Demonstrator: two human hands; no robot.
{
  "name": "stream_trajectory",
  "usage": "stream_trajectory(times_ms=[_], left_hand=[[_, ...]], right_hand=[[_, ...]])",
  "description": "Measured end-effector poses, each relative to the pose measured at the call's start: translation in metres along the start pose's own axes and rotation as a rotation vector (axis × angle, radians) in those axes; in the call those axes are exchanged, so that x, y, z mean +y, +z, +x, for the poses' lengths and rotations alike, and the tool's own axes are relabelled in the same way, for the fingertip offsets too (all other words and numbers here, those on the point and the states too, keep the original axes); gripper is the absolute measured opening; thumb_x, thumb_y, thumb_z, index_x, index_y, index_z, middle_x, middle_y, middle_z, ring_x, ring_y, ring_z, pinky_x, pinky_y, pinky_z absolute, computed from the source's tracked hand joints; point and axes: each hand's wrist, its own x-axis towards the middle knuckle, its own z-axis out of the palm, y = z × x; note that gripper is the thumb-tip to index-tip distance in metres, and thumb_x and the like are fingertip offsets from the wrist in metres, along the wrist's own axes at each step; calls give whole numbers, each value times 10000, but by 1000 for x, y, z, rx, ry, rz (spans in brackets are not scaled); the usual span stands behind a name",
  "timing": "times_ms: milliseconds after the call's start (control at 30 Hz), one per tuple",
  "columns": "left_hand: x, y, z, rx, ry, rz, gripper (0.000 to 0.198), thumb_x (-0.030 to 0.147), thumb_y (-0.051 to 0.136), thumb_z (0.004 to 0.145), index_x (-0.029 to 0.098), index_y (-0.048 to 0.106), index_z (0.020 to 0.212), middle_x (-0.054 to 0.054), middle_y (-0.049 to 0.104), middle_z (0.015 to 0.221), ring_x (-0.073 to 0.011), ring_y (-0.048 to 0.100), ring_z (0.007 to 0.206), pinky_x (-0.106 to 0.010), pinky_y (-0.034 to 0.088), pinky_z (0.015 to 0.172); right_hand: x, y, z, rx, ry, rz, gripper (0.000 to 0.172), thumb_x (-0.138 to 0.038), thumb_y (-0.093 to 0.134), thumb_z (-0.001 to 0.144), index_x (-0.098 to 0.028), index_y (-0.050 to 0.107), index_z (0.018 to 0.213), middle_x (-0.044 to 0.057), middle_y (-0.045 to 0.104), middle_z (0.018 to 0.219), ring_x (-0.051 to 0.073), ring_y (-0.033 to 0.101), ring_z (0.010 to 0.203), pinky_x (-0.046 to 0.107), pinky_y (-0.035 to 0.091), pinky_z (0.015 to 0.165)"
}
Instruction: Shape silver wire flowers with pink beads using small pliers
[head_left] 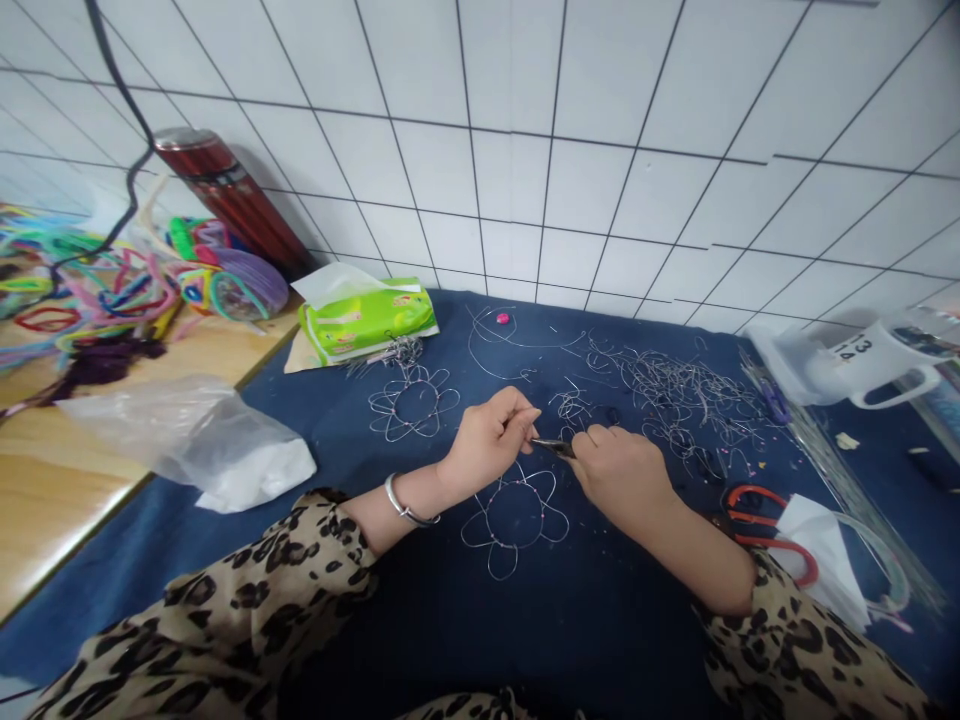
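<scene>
My left hand (491, 438) is closed in a pinch on the top of a wire flower (514, 515) that lies on the dark blue cloth (465, 610). My right hand (619, 468) is closed round small pliers (555, 447), whose tip meets the wire between my two hands. A silver bangle (405, 505) sits on my left wrist. A second wire flower (413, 403) lies farther back on the cloth. Both sleeves are leopard print.
A heap of loose wire pieces (675, 395) lies behind my right hand. Red-handled scissors (765, 525) rest at the right, a green tissue pack (367, 318) and red flask (232, 195) at the back left. Coloured pipe cleaners (112, 285) and a plastic bag (195, 435) lie on the wooden table.
</scene>
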Motion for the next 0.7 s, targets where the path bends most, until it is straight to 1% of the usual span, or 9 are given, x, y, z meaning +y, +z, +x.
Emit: stream_trajectory(times_ms=[167,333,400,500,533,633,700], left_hand=[[-1,0,-1,-12,-3,-15,167,266,462,907,168,517,783,28,620,609,-71,612,528,-197,473,560],[0,-1,-1,-47,39,-56,161,250,466,904,174,521,774,27,615,629,-69,611,542,-196,477,559],[-1,-2,0,-46,42,-81,168,257,467,906,173,518,770,23,614,632,-71,610,546,-200,482,562],[-5,-5,4,-9,14,-170,184,287,461,910,170,509,777,11,618,646,-76,609,534,-203,488,543],[-6,-6,6,-2,2,-205,186,295,462,909,169,506,780,8,620,649,-78,609,528,-203,489,532],[-6,-8,7,-12,-32,-288,185,308,476,902,170,502,782,5,627,643,-82,614,519,-203,497,521],[-5,-8,7,-22,-50,-325,180,309,483,898,171,502,784,3,635,645,-85,620,524,-207,507,533]], right_hand=[[3,0,1,11,-26,-8,205,-279,474,868,-183,529,695,18,542,646,149,434,601,304,164,546],[4,0,-1,33,-63,-2,200,-263,467,868,-185,515,690,15,524,636,150,410,596,309,158,549],[1,1,-3,37,-113,11,178,-235,480,854,-186,510,685,14,518,633,151,399,602,311,156,551],[-3,0,-4,63,-216,39,163,-178,491,833,-189,500,670,7,504,621,149,377,603,314,157,556],[-3,-1,-4,80,-223,38,168,-175,490,833,-189,497,666,6,500,620,150,371,605,315,161,559],[3,-3,-1,150,-149,-5,206,-273,482,862,-187,504,676,16,490,635,157,364,624,319,182,575],[9,-4,1,167,-106,-36,229,-324,483,863,-184,511,683,23,488,648,163,366,646,322,195,590]])
